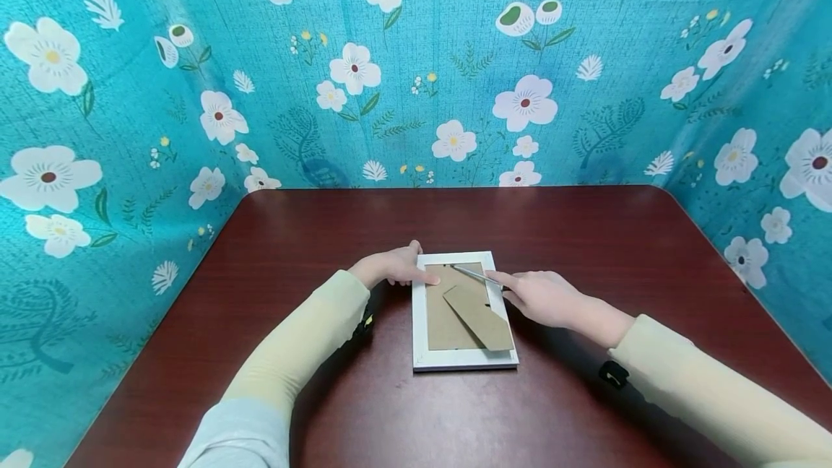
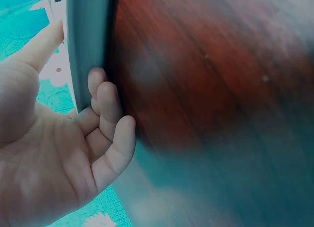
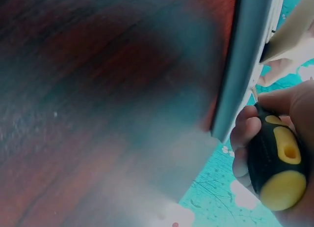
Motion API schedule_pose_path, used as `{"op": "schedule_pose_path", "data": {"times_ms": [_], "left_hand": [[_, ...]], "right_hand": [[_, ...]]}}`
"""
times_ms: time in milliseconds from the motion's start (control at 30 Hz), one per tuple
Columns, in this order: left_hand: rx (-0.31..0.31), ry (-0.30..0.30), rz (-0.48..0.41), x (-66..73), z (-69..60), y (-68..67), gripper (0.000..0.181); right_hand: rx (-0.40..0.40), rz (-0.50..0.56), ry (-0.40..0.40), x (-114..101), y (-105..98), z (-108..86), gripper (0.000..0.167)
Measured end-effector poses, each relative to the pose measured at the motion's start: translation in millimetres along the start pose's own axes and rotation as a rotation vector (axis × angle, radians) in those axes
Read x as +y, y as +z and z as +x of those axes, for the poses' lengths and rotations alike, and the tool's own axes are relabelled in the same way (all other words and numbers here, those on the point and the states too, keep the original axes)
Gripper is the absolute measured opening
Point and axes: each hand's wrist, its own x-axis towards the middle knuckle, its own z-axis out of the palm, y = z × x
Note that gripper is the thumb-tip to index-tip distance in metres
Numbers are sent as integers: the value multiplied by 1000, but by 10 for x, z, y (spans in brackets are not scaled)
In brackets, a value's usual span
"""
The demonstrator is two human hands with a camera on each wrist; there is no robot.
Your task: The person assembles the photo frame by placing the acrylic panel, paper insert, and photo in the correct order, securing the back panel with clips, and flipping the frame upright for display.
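Note:
A white picture frame [image 1: 421, 323] lies face down, its brown backing board [image 1: 442, 320] and slanted stand flap [image 1: 484, 316] facing up. My left hand [image 1: 398, 266] grips the frame's upper left edge, thumb over the backing; in the left wrist view the fingers of this hand [image 2: 73, 133] curl against the frame's side [image 2: 91, 40]. My right hand [image 1: 544, 297] holds a screwdriver, its metal shaft [image 1: 477, 275] reaching over the right edge to the top of the backing. The right wrist view shows the black and yellow handle [image 3: 277, 160] in the right hand [image 3: 299, 109].
The dark red-brown table [image 1: 312, 222] extends around the frame. Behind it and at both sides hangs a turquoise floral cloth [image 1: 403, 114]. Black straps [image 1: 614, 374] with small devices are on both wrists.

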Motion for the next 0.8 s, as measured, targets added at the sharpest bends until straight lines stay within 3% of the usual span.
{"op": "schedule_pose_path", "data": {"times_ms": [200,400,800], "left_hand": [[61,3,39,-8,22,60,69],[121,-4,125,7,22,89,71],[149,9,170,14,14,82,72]], "right_hand": [[7,43,24,1,-109,-43,48],[9,70,-34,4,-229,-39,49],[24,70,-131,-72,-338,-28,51]]}}
